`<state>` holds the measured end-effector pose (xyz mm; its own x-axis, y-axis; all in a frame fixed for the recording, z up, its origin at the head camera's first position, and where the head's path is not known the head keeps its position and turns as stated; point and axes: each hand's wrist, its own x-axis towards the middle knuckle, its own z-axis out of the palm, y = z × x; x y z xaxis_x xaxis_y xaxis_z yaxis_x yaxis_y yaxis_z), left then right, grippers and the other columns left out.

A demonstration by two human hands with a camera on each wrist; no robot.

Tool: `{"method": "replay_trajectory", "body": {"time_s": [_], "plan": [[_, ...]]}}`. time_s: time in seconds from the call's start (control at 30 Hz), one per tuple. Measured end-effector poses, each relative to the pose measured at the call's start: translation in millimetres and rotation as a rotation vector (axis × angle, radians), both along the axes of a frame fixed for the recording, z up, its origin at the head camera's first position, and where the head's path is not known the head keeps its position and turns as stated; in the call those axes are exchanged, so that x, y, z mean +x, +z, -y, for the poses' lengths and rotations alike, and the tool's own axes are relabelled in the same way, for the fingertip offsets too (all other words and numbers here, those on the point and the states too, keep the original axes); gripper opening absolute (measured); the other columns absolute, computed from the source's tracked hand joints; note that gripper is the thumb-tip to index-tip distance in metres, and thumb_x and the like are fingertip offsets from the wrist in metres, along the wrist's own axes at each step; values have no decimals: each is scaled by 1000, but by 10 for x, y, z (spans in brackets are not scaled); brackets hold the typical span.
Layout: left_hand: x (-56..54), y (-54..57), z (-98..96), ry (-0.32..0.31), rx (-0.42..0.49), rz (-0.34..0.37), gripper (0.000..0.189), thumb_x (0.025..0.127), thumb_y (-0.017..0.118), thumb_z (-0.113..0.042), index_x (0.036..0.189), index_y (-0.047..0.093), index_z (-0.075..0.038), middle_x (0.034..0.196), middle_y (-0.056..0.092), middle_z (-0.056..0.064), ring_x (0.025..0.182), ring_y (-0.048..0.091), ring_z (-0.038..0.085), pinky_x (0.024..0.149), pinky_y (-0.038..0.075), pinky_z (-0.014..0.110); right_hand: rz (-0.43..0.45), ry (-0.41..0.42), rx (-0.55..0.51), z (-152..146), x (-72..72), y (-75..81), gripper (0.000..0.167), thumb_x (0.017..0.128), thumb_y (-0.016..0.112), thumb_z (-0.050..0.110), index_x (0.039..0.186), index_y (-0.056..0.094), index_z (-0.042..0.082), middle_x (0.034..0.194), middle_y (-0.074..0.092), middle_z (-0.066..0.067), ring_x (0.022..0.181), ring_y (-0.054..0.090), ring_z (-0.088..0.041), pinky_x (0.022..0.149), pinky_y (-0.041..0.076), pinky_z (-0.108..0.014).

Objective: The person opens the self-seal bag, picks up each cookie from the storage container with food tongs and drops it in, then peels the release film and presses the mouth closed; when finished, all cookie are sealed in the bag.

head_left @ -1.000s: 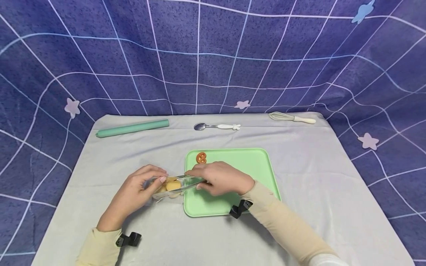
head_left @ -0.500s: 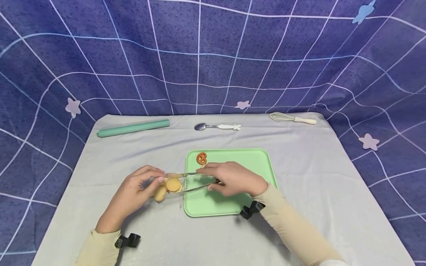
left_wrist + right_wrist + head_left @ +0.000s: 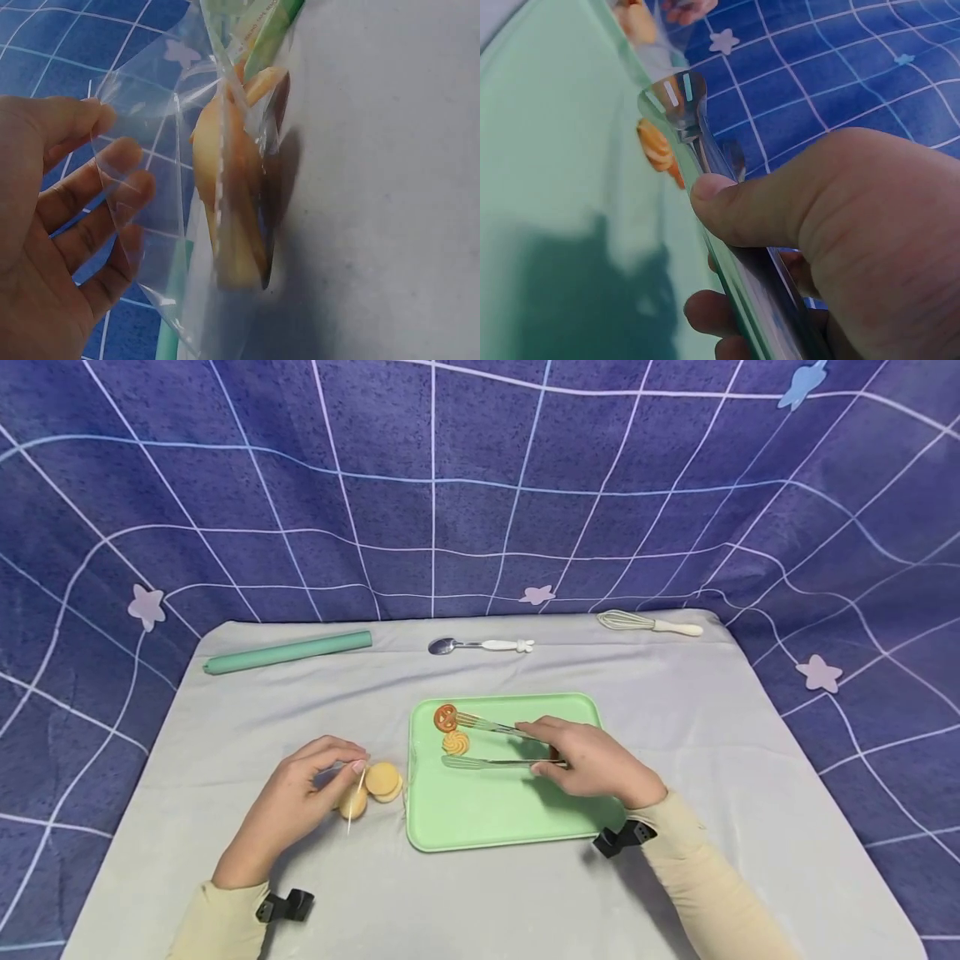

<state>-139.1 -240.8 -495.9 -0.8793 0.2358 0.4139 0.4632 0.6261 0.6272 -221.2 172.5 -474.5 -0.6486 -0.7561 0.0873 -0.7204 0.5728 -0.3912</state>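
Note:
My left hand (image 3: pixel 303 789) pinches the edge of a clear plastic bag (image 3: pixel 165 259) between thumb and fingertips, left of the green tray (image 3: pixel 517 827). Inside the bag lie round yellow sandwich cookies (image 3: pixel 383 779); in the left wrist view the film folds over them. My right hand (image 3: pixel 596 760) grips metal tongs (image 3: pixel 468 763) with slotted tips over the tray. The tong arms are spread apart, with nothing between them. A swirled cookie (image 3: pixel 455 743) lies on the tray near the tips. Just behind it lies a brown pretzel (image 3: pixel 445 717), overlapped by the upper tip in the head view.
Along the back of the table lie a green roll (image 3: pixel 288 652), a spoon (image 3: pixel 480 646) with a white handle and a whisk (image 3: pixel 648 623). A purple grid-patterned cloth (image 3: pixel 480 510) hangs behind and at both sides. Grey-white cloth (image 3: pixel 712 710) covers the table.
The tongs in my right hand have moved from the bag rightward over the tray, uncovering the swirled cookie. My left hand stays at the bag, which sags lower. The view has shifted slightly.

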Motion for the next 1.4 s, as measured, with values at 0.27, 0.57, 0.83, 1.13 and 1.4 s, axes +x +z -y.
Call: {"method": "replay_trajectory", "body": {"time_s": [0.27,0.57,0.83,1.13,1.4], "plan": [[8,-8,4,1,-4,9,12,97,73,-15,106,77,-21,113,66,-15,107,62,8,77,55,33,-22,-41,-6,43,-25,-96,59,94,73,28,148,53,12,129,63,-2,73,55,-2,73,52,-32],[-2,-9,2,10,-18,23,10,97,73,-16,106,77,-18,112,66,-17,106,61,7,80,53,31,-15,-77,-6,-55,-38,-62,58,94,74,25,147,53,10,125,64,-4,71,54,-2,68,50,-31],[-19,-15,-15,1,-3,25,10,97,73,-16,105,77,-18,112,66,-16,108,61,7,83,50,24,-31,-114,1,-222,-76,-48,60,94,75,25,147,53,7,121,64,-6,67,50,-3,65,47,-32],[-17,-28,-24,-4,1,16,10,96,74,-13,105,77,-17,110,67,-15,107,62,8,87,46,16,-26,-135,-7,-291,-93,-28,60,94,76,24,147,52,6,121,63,-8,66,49,-4,67,47,-34],[-17,-25,-30,-6,5,14,11,95,74,-12,105,77,-15,110,67,-14,107,62,8,89,45,16,-17,-105,-2,-184,-81,-25,60,94,75,25,147,54,7,126,63,-7,68,51,-4,73,50,-35]]}}
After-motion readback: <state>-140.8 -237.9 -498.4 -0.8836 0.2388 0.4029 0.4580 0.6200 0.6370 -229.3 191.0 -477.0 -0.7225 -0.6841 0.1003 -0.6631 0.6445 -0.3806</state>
